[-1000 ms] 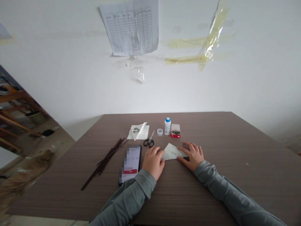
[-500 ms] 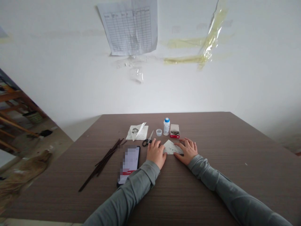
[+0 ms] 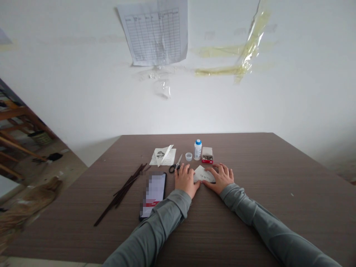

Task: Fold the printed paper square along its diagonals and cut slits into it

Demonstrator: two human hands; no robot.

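A small folded white paper with faint writing [image 3: 204, 174] lies on the brown wood-grain table [image 3: 250, 207], between my two hands. My left hand [image 3: 185, 180] rests on its left corner and my right hand [image 3: 221, 178] presses its right side, fingers spread on both. Just left of my left hand are black-handled scissors [image 3: 175, 167]. Behind the paper stand a white glue bottle with a blue cap [image 3: 197, 150], a small clear lid [image 3: 188, 156] and an open box of metal fasteners [image 3: 207, 155].
A printed sheet with a folded paper on it [image 3: 162, 156] lies farther back. A phone with a blurred screen [image 3: 152, 194] and several thin dark sticks [image 3: 122, 194] lie to the left. The table's far edge meets a white wall with a taped-up grid sheet [image 3: 154, 33].
My hands have slid closer together, and the folded paper now looks narrower between them. The paper has shifted slightly toward the back of the table.
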